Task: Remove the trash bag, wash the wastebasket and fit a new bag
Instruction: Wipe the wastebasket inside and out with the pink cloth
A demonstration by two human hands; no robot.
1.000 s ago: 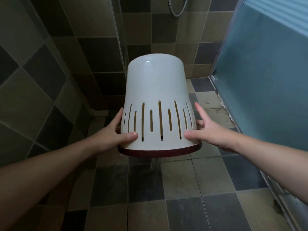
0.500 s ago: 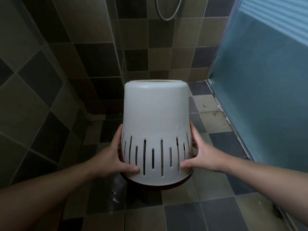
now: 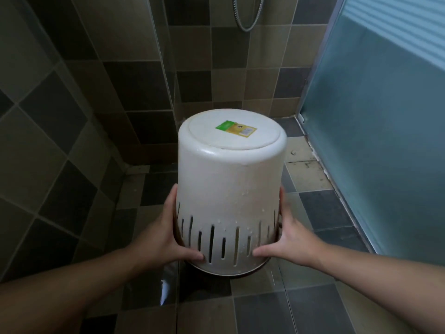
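The wastebasket hangs upside down over the near tiled floor, beaded with water. The left hand and right hand clamp its slotted sides with spread fingers and thumbs — a wet, smooth wall could slip free and drop.

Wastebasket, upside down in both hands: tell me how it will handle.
The wastebasket probably feels light and stiff: thin moulded plastic with slots near the rim. Droplets on its wall suggest it is slippery, so the left hand and right hand should press firmly from both sides.
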